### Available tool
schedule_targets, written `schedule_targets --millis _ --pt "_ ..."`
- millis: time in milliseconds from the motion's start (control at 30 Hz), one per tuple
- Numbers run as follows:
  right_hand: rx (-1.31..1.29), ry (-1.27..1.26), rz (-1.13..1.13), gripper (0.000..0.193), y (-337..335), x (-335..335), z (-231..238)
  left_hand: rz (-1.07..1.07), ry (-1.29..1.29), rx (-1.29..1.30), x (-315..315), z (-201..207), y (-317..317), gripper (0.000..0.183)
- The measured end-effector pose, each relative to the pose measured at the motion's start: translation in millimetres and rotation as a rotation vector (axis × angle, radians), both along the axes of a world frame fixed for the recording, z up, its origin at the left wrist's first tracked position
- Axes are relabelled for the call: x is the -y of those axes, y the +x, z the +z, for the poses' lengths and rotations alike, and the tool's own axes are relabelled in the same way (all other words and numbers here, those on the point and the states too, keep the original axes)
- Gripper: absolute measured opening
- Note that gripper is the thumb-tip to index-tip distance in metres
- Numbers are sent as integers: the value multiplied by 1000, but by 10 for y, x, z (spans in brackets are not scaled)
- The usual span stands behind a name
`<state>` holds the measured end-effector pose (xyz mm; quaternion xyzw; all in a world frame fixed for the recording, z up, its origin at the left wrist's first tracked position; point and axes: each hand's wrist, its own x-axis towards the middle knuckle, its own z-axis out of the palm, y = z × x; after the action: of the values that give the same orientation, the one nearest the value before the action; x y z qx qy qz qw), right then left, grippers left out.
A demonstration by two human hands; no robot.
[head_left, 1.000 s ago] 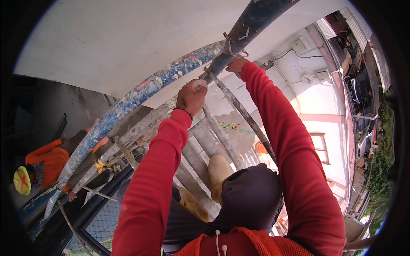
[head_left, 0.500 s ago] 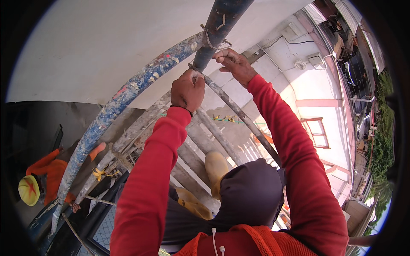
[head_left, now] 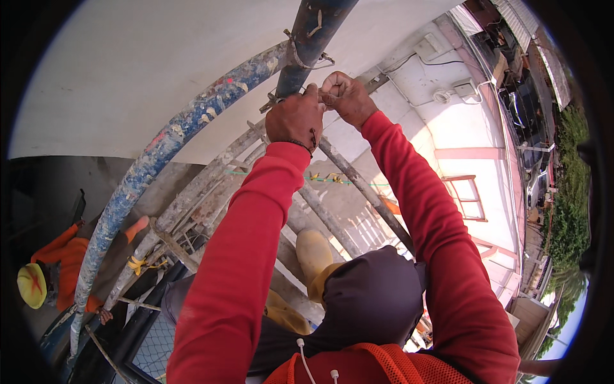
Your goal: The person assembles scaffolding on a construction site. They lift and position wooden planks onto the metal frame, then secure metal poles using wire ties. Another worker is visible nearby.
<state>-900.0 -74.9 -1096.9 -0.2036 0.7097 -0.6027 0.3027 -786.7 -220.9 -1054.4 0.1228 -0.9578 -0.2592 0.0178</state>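
Note:
My left hand (head_left: 295, 120) is closed just below the end of the upright dark blue pipe (head_left: 311, 35), its fingertips turned away from view. My right hand (head_left: 347, 97) meets it from the right, thumb and fingers pinched on what looks like a thin wire (head_left: 328, 96). Above them, a loop of tie wire (head_left: 307, 61) wraps the pipe where a curved, paint-spattered blue pipe (head_left: 185, 121) joins it. More twisted wire (head_left: 271, 102) sticks out left of my left hand. What lies between my left fingertips is hidden.
Grey scaffold tubes (head_left: 220, 163) and a slanting rail (head_left: 364, 189) run below my arms. At lower left is a person in orange with a yellow helmet (head_left: 32, 285). My yellow boot (head_left: 312, 253) stands on planks. A white wall (head_left: 160, 70) rises behind.
My left hand has moved right and slightly down, and my right hand has come in close beside it. Their fingers now nearly touch. The view has shifted a little.

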Motion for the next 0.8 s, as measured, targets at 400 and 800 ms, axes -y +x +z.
schedule_targets --millis 400,800 --pt "-1229 764 186 29 -477 532 296 -20 -155 -81 -150 -133 40 21" --pt "163 252 -8 25 -2 305 102 -150 -32 11 -107 -14 184 47"
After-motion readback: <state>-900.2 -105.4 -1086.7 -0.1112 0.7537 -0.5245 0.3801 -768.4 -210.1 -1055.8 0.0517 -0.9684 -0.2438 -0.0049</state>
